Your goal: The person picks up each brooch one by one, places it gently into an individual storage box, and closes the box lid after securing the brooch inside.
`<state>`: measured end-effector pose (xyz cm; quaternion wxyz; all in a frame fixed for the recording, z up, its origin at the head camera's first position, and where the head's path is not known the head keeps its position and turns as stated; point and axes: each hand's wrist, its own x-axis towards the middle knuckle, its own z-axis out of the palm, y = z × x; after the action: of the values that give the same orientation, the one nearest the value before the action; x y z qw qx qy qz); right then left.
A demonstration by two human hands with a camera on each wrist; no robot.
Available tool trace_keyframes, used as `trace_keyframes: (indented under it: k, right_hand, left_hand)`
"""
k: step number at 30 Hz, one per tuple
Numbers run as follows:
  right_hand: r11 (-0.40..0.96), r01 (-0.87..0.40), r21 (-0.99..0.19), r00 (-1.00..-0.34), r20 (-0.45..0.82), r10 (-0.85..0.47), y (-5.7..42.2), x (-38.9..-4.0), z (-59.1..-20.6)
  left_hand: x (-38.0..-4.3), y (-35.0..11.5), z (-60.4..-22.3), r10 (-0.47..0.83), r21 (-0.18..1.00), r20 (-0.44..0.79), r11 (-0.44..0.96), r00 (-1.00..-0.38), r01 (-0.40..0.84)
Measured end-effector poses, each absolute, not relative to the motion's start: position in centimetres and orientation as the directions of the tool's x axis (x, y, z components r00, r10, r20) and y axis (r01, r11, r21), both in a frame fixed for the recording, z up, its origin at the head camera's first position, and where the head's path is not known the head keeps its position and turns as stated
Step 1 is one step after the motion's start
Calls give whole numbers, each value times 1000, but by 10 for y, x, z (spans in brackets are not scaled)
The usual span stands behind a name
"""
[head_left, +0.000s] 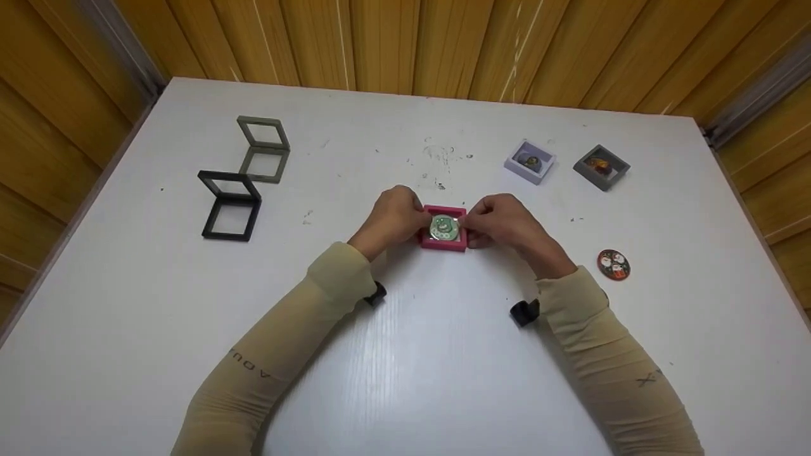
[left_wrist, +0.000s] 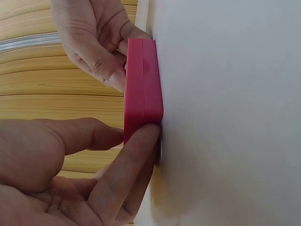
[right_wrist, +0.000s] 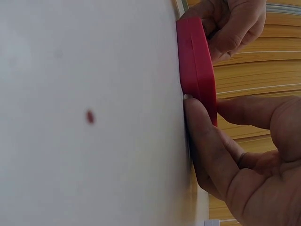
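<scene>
A pink square display frame [head_left: 444, 247] lies shut on the white table, with a round mint-green badge [head_left: 445, 228] showing through its clear window. My left hand [head_left: 396, 217] pinches its left side, thumb on the top face and fingers along the edge. On the opposite side my right hand [head_left: 504, 220] pinches it the same way. Both wrist views show the pink frame [left_wrist: 143, 80] edge-on, its two halves meeting at a thin seam. In the right wrist view, the fingertips [right_wrist: 197, 113] press against its side near the tabletop.
On the left stand two opened frames, one olive [head_left: 279, 150] and one black [head_left: 248, 228]. At the back right lie a lavender frame [head_left: 523, 172] and a grey frame [head_left: 589, 175], each holding a small item. A round patterned badge [head_left: 614, 265] lies right of my right hand.
</scene>
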<state>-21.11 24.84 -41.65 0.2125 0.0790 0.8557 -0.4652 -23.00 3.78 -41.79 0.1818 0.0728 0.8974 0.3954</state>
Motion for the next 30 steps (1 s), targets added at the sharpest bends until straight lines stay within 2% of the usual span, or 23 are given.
trace_keyframes:
  k: [11,30]
  right_hand:
    - [550,326,-769,-904,-423,-56,249,-209,-418]
    - [533,357,-767,-895,-444,-39,249,-212,-417]
  left_hand:
    - [-229,39,-418,296,740,-251,673,-922,15]
    - [-228,35,-416,291,799,-293,598,-911,-66]
